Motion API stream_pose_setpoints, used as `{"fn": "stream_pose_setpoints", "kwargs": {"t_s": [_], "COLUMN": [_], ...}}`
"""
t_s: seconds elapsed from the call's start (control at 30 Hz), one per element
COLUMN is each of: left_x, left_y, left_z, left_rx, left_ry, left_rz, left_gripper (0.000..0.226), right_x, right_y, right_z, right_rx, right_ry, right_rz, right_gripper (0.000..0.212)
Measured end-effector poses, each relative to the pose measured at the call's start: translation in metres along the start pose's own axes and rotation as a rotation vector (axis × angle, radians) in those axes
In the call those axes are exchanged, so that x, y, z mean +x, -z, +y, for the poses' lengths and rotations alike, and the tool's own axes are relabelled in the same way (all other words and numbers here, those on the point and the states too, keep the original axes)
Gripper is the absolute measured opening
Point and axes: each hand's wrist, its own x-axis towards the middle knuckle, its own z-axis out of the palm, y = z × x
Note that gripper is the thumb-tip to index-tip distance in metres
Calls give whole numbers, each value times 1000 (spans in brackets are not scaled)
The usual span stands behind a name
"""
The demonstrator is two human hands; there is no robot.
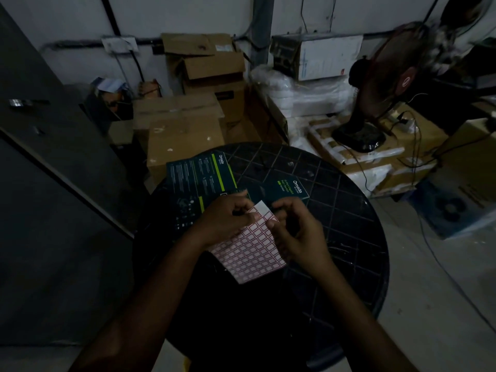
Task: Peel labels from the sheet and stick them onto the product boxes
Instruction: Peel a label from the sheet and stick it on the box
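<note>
Both hands work over the round dark table (349, 237): the left hand (225, 218) pinches the label sheet (249, 251) at its top edge, and the right hand (295, 232) curls its fingers at the sheet's upper corner. Two dark Omada product boxes (204, 173) lie on the table just beyond the hands.

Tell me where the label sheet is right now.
In the head view the label sheet is at centre, held above the round black table between the left hand and right hand, just nearer than the dark product boxes.

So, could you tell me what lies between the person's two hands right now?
In the head view, the top edge of the label sheet sits between the left hand and the right hand, both pinching it above the round table.
</note>
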Motion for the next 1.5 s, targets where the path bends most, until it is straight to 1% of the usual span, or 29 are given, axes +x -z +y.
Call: {"fn": "stream_pose_setpoints", "kwargs": {"t_s": [0.13,0.2,0.27,0.4,0.47,0.5,0.6,0.67,0.77,0.9,0.97,1.13,1.23,1.33,1.43,1.5], "left_x": [-1,-2,-3,-4,-4,-3,-1,0,2,3,2,0,-2,-2,-2,-3], "left_y": [3,4,5,3,2,2,2,2,2,1,1,2,2,3,1,1], "left_z": [3,4,5,6,6,5,1,0,-1,-3,-3,2,5,3,2,4], "left_rx": [-22,-26,-39,-39,-51,-58,-64,-67,-70,-102,-102,-140,-129,-179,-227,-256], "left_ry": [10,5,5,20,26,32,39,28,20,8,-2,2,1,17,40,53], "left_rz": [-52,-78,-76,-69,-53,-46,-30,-27,-17,3,-2,-3,-6,-3,-7,-4], "left_gripper": [7,14,17,11,9,8,13,10,9,7,12,18,22,20,27,20], "right_x": [2,4,6,6,6,7,10,11,11,11,11,14,15,16,17,18], "right_y": [2,1,1,0,0,1,1,-1,-2,-4,-5,-6,-5,-1,4,6], "right_z": [-4,-4,-3,-5,-8,-8,-7,-8,-11,-11,-15,-14,-11,-12,-15,-15], "right_rx": [-65,-97,-136,-188,-203,-240,-459,-519,-426,-340,-308,-324,-329,-312,-269,-293], "right_ry": [79,74,59,71,109,141,249,227,154,137,125,105,79,87,103,115], "right_rz": [-10,-7,3,24,44,50,81,97,95,45,35,94,112,68,33,26], "right_gripper": [22,25,27,25,29,30,25,27,29,25,21,14,16,21,22,23]}}
